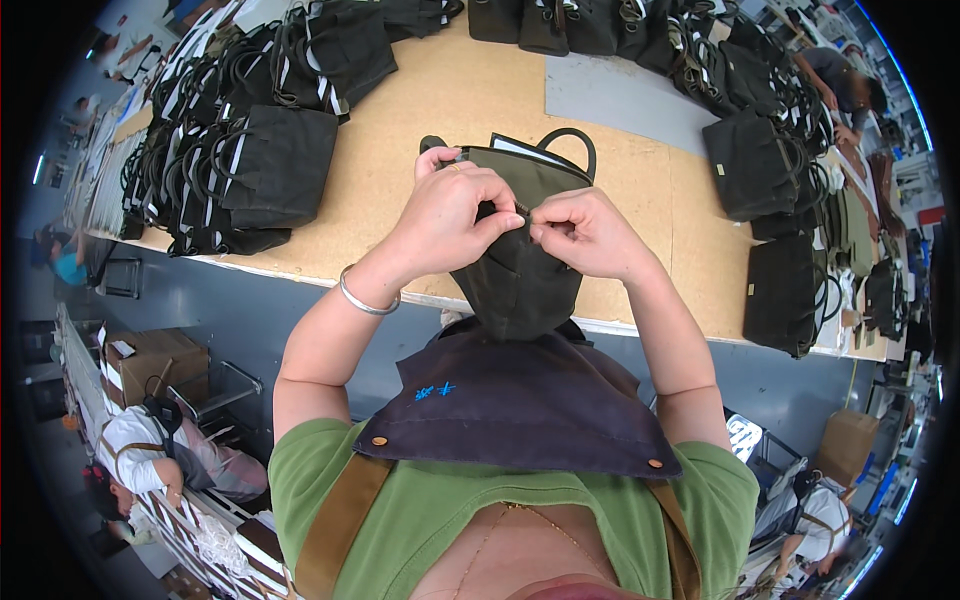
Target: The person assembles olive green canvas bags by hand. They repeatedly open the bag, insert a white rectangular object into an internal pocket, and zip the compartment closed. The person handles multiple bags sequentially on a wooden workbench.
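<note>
A dark olive-black handbag [520, 290] rests tilted against the near edge of the table, between me and the tabletop. Its top edge faces up, and one rounded carry handle [590, 150] sticks out at the far right. My left hand [455, 210] is closed on the bag's top edge, with thumb and forefinger pinched near its middle. Right beside those fingertips, my right hand [588, 235] pinches the same edge. A short stretch of zip teeth [523, 208] shows between the two hands. Whether a zip pull sits in the fingers is hidden. A white-edged panel [520, 147] shows inside the bag.
Similar dark handbags lie heaped on the tan table [400, 200] at the left [280, 165], along the back [560, 25] and at the right [755, 165]. A grey sheet [630, 95] covers part of the tabletop. Another person [845, 80] stands at the far right.
</note>
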The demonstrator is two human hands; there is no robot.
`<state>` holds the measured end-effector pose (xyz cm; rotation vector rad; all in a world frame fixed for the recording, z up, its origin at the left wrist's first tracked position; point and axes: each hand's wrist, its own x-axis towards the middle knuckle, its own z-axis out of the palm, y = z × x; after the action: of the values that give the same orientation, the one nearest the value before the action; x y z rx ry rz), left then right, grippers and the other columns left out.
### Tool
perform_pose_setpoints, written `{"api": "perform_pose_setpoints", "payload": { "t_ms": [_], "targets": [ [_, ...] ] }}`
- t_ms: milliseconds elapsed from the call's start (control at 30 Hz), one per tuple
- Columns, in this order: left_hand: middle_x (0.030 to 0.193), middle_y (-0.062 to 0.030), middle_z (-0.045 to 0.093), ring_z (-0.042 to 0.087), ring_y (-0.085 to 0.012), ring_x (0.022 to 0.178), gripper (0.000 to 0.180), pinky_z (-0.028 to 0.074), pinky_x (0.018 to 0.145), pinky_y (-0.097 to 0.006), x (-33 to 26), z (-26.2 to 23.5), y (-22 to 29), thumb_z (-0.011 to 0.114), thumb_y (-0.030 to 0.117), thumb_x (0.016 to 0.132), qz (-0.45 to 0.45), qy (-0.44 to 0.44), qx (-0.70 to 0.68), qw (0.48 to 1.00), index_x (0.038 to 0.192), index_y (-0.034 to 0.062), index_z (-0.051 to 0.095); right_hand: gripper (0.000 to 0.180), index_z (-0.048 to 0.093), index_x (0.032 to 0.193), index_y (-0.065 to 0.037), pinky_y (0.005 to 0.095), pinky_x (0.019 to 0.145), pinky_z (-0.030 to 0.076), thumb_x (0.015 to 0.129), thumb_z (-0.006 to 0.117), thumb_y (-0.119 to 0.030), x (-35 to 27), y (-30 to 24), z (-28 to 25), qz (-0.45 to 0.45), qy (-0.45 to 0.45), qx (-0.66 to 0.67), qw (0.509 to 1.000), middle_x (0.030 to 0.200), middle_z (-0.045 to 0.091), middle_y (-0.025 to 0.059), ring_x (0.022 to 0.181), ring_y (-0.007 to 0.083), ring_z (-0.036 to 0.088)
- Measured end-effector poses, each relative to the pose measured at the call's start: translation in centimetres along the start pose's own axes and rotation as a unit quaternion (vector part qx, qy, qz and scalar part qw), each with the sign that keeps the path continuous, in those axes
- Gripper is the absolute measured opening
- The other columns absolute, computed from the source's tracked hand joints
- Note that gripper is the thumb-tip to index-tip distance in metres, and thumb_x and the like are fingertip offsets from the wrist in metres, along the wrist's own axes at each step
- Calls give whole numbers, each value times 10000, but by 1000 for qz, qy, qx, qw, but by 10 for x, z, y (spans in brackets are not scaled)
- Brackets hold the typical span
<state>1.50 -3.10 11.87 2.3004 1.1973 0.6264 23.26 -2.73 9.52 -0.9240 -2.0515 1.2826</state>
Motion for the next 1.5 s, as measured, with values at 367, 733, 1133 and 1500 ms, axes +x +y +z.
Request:
{"api": "perform_pose_setpoints", "payload": {
  "t_ms": [367, 733, 1133, 1500],
  "targets": [
    [821, 1, 674, 611, -167, 862, 130, 220, 1026, -415, -2, 4, 3, 731, 152, 780, -16, 22, -17, 999, 725, 109, 621, 50, 629, 756, 6, 295, 507, 401, 750, 588, -23, 0, -3, 0, -13, 11, -14, 1000, 613, 555, 99, 528, 170, 519],
    [802, 24, 671, 610, -152, 850, 111, 221, 1013, -409, -4, 1, 11, 733, 144, 785, -45, 40, -27, 998, 746, 117, 632, 36, 610, 719, 8, 306, 477, 381, 748, 604, -13, -1, -4, 5, -55, 30, -32, 997, 580, 521, 98, 493, 187, 492],
    [728, 11, 559, 519, -181, 804, 59, 252, 924, -372, -13, 9, 9, 681, 96, 809, 13, 63, -26, 998, 856, 130, 673, 121, 672, 733, -22, 243, 495, 442, 762, 737, -120, -11, -19, 18, 104, 76, -2, 992, 585, 619, 57, 501, 96, 578],
    [760, 13, 565, 519, -168, 837, 19, 242, 893, -361, -12, 17, 10, 656, 108, 827, 1, 42, -56, 998, 836, 123, 649, 177, 634, 675, -25, 244, 510, 445, 756, 761, -117, -14, -13, 24, 99, 79, 6, 992, 571, 607, 32, 531, 65, 562]
  ]
}}
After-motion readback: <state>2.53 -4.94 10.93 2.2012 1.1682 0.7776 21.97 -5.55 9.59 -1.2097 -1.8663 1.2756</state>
